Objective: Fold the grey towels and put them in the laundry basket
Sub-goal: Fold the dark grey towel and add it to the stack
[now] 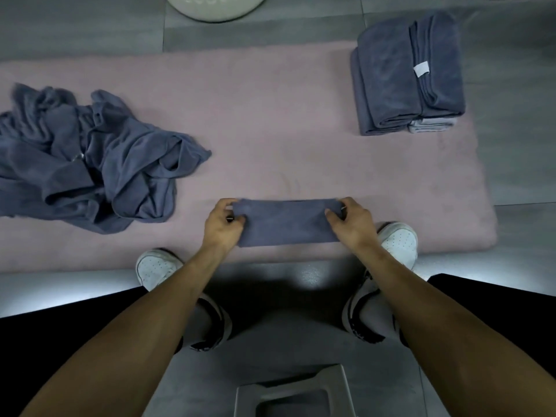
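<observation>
Each hand, left point(224, 224) and right point(350, 222), has a pinching grip on one end of the towel point(285, 222), flat on the near mat point(270, 130), likely squaring a fold. Folded stack point(406, 73) waits far right, unfolded heap point(90, 158) left; the basket point(215, 7), probably, lies far off.

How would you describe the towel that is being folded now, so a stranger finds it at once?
On the pink mat, look at the near edge. The small folded towel lies flat between the left hand and the right hand, unlike the crumpled pile and the stack.
</observation>
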Motion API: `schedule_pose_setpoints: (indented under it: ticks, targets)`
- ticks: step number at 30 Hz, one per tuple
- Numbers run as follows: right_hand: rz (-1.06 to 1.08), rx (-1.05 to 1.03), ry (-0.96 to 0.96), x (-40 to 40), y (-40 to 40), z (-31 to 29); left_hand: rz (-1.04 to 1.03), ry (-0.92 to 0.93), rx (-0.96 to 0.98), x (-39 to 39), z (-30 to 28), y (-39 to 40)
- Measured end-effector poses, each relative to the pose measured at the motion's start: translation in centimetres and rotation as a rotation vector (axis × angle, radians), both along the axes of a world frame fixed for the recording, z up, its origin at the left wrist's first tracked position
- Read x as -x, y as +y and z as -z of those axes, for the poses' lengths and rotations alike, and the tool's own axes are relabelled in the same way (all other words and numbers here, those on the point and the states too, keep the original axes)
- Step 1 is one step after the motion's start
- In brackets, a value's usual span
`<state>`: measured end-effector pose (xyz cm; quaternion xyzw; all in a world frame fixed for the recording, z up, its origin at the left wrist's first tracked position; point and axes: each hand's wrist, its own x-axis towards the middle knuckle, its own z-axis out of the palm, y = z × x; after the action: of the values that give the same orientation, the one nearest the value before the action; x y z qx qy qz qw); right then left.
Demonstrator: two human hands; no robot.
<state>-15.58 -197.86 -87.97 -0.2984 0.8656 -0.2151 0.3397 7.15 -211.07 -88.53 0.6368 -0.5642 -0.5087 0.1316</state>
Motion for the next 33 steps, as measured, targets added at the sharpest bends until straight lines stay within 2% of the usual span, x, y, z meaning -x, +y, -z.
schedule_pose_setpoints:
  ticks: [4, 6, 8, 10, 13, 14, 16, 21, 25, 29, 33]
  targets:
    - [-0.056, -0.072, 0.093, -0.1, -0.6, 1.7, 0.064, -0.165, 0.065, 1.0, 1.0, 0.9]
    - [-0.038, -0.087, 0.109, -0.2, -1.0, 2.4, 0.139, -0.249, 0.254, 1.5, 0.9, 1.5]
    - [-0.023, -0.126, 0.137, -0.4, -1.4, 2.5, 0.359, -0.340, 0.547, 2.1, 1.3, 1.9]
    - [-0.103, -0.128, 0.291, -0.8, -1.4, 2.6, 0.654, -0.398, 0.698, 2.9, 2.4, 2.4]
    - [-0.415, 0.062, 0.474, -1.7, -1.3, 3.0, 0.908, -0.548, 0.637, 3.7, 4.2, 3.7]
    - [-0.575, 0.108, 0.469, -2.0, -1.3, 3.3, 0.923, -0.592, 0.611, 3.7, 4.6, 4.2]
    - [-0.811, 0.074, 0.425, -1.8, -0.8, 3.9, 0.904, -0.619, 0.586, 3.3, 5.0, 5.0]
    - [-0.772, -0.076, 0.325, -0.3, -0.4, 5.0, 0.819, -0.652, 0.522, 1.1, 4.7, 4.6]
    - [-0.720, -0.155, 0.219, 0.2, -1.2, 3.9, 0.867, -0.686, 0.478, 1.3, 4.1, 4.3]
    - [-0.871, -0.215, 0.166, 2.7, -2.5, 2.9, 0.834, -0.655, 0.444, 2.9, 2.9, 2.9]
    - [-0.861, -0.301, 0.144, 3.1, -4.1, 2.0, 1.074, -0.511, 0.373, 6.1, 2.0, 0.3]
